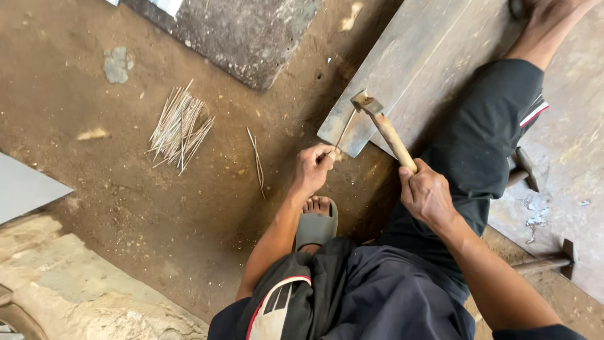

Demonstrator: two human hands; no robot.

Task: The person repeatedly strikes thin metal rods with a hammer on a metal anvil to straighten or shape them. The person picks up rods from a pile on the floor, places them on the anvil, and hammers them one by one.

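On the steel plate's edge (352, 135) lies a thin metal rod (345, 131), pinched by the left hand (313, 169); the right hand (426, 194) grips a hammer (382, 126); a glancing blow could hit the fingers or bend the rod.

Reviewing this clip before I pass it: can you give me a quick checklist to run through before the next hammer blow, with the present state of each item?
1. Right hand grips the hammer handle firmly: ok.
2. Left hand pinches the thin wire at its lower end: ok.
3. Wire's far end lies on the metal plate under the hammer head: ok.
4. Left fingers away from the hammer head: ok, they sit off the plate's corner.
5. Sandalled foot away from the strike spot: ok.
6. Hammer head tight on its handle: cannot tell.
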